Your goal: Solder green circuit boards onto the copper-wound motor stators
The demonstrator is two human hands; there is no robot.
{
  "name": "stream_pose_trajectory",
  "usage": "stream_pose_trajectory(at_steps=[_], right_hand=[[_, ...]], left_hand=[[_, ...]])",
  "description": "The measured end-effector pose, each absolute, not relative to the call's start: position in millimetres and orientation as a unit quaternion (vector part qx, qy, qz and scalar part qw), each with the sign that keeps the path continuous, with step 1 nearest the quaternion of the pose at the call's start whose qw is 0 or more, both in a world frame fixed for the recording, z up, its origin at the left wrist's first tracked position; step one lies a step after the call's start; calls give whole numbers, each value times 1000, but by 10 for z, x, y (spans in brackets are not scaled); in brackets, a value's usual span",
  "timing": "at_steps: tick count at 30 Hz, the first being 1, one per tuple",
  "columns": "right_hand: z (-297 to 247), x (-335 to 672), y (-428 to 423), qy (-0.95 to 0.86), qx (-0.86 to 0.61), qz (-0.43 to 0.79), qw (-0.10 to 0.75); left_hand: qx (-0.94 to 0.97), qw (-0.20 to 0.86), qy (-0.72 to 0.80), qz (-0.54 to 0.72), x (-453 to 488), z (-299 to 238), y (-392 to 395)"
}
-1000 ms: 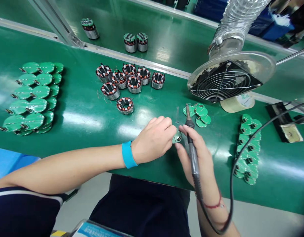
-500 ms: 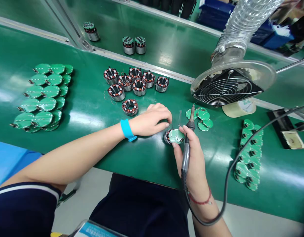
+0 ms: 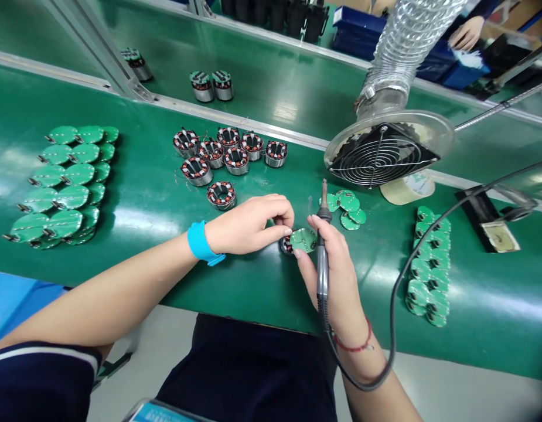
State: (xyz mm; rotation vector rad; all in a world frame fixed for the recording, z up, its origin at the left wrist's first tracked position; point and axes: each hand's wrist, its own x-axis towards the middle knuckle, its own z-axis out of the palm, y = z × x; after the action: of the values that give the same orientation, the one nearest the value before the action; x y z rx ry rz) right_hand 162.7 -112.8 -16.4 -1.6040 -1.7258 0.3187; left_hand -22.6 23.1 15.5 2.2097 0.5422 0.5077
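A motor stator (image 3: 287, 244) lies tilted on the green bench, a round green circuit board (image 3: 303, 240) against its right end. My left hand (image 3: 257, 225), with a blue band at the wrist, reaches the stator's upper left edge. Its thumb and index finger come together there; anything between them is too small to make out. In my right hand (image 3: 338, 275) is a soldering iron (image 3: 323, 258), its tip pointing up and away from the stator. The thumb and fingertips of that hand also bracket the board's right side.
Several stators (image 3: 236, 159) stand behind my left hand. Stacked circuit boards (image 3: 77, 174) lie far left, with more boards (image 3: 422, 266) at right and a loose pile (image 3: 348, 202) between. A fume extractor (image 3: 382, 152) overhangs the back, near a tape roll (image 3: 406, 187) and iron stand (image 3: 486, 217).
The view has shifted slightly. My left thumb and index finger have closed together at the stator's edge. My right hand still holds the soldering iron beside the board.
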Motion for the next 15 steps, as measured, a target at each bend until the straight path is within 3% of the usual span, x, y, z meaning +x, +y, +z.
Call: stream_pose_trajectory(at_steps=[4,8,15], right_hand=[[-115,1553,-943,-688,-604,94,392],[-139,1512,-857,-681,-597,88,414],[-154,1550,-976,-636,-570,120,507]], left_hand=[[858,395,219,247,-193,122,160],[788,479,253,293,-143,12,79],[769,540,253,233,-46,-87,-22]])
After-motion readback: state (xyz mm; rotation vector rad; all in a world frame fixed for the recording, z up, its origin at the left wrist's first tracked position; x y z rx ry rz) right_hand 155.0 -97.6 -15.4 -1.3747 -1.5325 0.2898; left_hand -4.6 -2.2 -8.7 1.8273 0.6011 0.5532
